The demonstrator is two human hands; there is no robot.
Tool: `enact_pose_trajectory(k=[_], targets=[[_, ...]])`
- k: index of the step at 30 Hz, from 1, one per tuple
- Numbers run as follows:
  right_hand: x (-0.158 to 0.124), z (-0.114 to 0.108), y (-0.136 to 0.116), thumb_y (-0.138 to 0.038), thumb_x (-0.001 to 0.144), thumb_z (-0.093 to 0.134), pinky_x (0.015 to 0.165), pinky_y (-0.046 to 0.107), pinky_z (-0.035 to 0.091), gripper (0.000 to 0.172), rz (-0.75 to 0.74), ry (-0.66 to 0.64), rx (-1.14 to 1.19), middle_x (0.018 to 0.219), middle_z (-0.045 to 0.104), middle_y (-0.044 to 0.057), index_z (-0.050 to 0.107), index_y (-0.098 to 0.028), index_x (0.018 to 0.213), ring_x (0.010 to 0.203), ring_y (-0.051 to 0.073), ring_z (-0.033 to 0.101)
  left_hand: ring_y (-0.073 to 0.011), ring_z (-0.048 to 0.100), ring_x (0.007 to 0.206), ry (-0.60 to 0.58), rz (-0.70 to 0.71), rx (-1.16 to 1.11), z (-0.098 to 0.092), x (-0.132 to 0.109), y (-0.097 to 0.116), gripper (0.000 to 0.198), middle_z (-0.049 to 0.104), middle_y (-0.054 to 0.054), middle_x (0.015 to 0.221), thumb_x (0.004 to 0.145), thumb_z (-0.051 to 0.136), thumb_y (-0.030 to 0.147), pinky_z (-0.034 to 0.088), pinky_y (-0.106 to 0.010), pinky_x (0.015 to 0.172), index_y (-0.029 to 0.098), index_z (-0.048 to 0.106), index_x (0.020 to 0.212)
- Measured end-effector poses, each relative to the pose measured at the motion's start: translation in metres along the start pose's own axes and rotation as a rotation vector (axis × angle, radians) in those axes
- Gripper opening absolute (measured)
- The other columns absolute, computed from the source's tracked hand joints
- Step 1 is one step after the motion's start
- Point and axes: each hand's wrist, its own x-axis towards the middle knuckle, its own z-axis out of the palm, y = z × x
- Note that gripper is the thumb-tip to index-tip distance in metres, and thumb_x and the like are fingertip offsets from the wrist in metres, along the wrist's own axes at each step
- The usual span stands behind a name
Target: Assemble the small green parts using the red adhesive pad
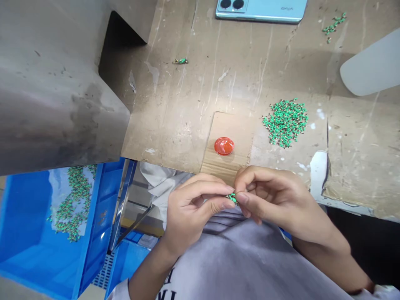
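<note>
My left hand [195,206] and my right hand [271,196] meet at the near edge of the cardboard-covered bench [187,108]. Both pinch one small green part [232,197] between thumb and fingertips. Just beyond the fingers lies a round red dish [224,146] on a cardboard flap. Further right sits a pile of several small green parts [286,121]. A lone green part [181,61] lies further back.
A blue bin [37,241] at lower left holds more green parts [73,200]. A light blue phone [261,9] lies at the back edge. A grey metal housing [53,83] fills the left. A white rounded object [371,66] sits at right, and a few green parts [333,26] beyond it.
</note>
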Motion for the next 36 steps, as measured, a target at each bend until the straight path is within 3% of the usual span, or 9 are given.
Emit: enact_pose_trajectory(k=[4,12,20,27,36], targets=[[0.002,0.0,-0.001,-0.053,0.095,0.09,0.045,0.022,0.041,0.039,0.014,0.016,-0.034,0.063,0.063,-0.003,0.073,-0.021,0.083,0.049,0.009,0.051,-0.0168,0.082,0.079,-0.013,0.006,0.003,-0.001,0.001,0.0,0.015,0.086,-0.003,0.087,0.086,0.101,0.02,0.069,-0.022,0.071,0.027,0.093,0.096],[0.005,-0.005,0.005,-0.047,0.095,0.091,0.048,0.021,0.043,0.032,-0.028,-0.009,-0.07,0.064,0.065,-0.003,0.077,-0.02,0.084,0.053,0.009,0.053,-0.0152,0.082,0.083,-0.05,0.001,-0.019,-0.005,-0.001,-0.006,0.019,0.086,-0.002,0.09,0.086,0.1,0.016,0.067,-0.02,0.076,0.028,0.092,0.099],[-0.001,-0.008,-0.002,-0.06,0.099,0.084,0.051,0.024,0.045,0.042,0.015,-0.001,-0.2,0.066,0.068,0.0,0.081,-0.021,0.084,0.057,0.012,0.057,-0.0147,0.081,0.081,-0.071,0.023,0.015,-0.005,0.001,-0.007,0.013,0.085,-0.002,0.086,0.088,0.099,0.016,0.065,-0.019,0.075,0.025,0.091,0.093],[-0.005,-0.011,-0.007,-0.044,0.104,0.079,0.06,0.02,0.055,0.026,-0.049,-0.045,-0.333,0.078,0.077,0.0,0.082,-0.023,0.089,0.064,0.012,0.067,-0.0141,0.079,0.076,-0.076,0.045,-0.02,-0.005,0.0,-0.013,0.011,0.084,-0.003,0.083,0.086,0.101,0.021,0.063,-0.019,0.072,0.023,0.09,0.09],[-0.005,-0.002,-0.002,-0.029,0.102,0.076,0.059,0.016,0.054,0.013,-0.129,0.014,-0.305,0.077,0.075,-0.003,0.079,-0.024,0.09,0.063,0.009,0.065,-0.0117,0.077,0.077,-0.08,-0.115,-0.224,-0.004,-0.003,-0.011,0.018,0.082,-0.001,0.085,0.081,0.104,0.019,0.062,-0.014,0.071,0.024,0.091,0.093]])
